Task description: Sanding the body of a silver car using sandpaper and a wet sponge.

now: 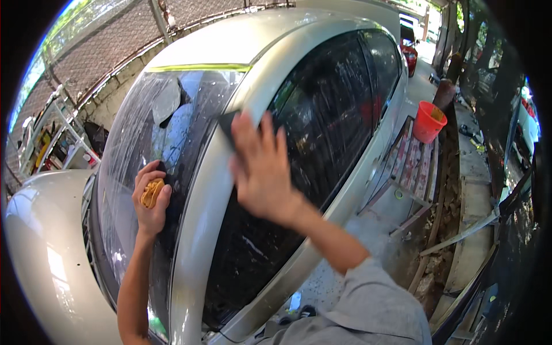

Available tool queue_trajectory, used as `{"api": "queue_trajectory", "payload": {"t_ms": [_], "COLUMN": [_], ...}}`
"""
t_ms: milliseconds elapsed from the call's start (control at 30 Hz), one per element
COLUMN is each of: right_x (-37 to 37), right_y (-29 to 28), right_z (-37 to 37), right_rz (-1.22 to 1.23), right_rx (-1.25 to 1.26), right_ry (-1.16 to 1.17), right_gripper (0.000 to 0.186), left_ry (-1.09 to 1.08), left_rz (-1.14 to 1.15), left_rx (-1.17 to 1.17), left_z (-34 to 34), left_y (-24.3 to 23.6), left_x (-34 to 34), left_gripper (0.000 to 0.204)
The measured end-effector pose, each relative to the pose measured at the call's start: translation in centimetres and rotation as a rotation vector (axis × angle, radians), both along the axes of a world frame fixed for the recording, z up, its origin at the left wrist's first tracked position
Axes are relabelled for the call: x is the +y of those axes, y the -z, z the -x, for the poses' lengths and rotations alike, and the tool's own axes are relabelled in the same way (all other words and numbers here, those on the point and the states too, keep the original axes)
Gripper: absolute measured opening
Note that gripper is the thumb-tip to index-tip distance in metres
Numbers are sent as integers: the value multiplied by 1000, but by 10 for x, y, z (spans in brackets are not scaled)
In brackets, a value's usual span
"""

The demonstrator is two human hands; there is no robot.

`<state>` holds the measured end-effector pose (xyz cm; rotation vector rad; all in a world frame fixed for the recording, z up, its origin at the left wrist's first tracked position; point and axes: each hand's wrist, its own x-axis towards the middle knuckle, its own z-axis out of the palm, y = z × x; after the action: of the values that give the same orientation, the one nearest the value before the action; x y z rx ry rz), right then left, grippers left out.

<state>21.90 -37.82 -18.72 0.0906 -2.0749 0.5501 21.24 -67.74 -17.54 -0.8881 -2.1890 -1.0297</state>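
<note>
Silver car [230, 40] fills my view, nose toward the lower left edge of the frame. Soapy windshield [144, 144] on the left, dark side window [322, 121] on the right, pillar between them running long-axis from roof down to hood. My right hand [261, 167] lies flat and spread on the window near its upper front corner, fingers splayed wide, pressing a dark flat piece [226, 123] that shows just past the fingertips; can't tell what it is, blurred. My left hand [150, 198] sits on the windshield near the pillar, fingers curled tight round a yellow sponge [152, 192]. Sponge lies left and below the right hand; left hand is nearer the glass still streaked. Red bucket [428, 121] stands well apart on the ground at right. No readable labels.
</note>
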Motion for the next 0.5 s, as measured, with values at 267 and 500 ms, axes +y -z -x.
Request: {"api": "queue_trajectory", "payload": {"t_ms": [267,500], "right_x": [-57,-40], "right_y": [18,-13], "right_z": [-64,-24], "right_rz": [-146,-122], "right_rx": [-34,-67], "right_ry": [-107,122], "right_gripper": [54,58], "left_ry": [-13,33], "left_rz": [8,2], "left_rx": [24,82], "left_z": [-1,2], "left_y": [1,3], "left_x": [3,8], "left_gripper": [26,26]}}
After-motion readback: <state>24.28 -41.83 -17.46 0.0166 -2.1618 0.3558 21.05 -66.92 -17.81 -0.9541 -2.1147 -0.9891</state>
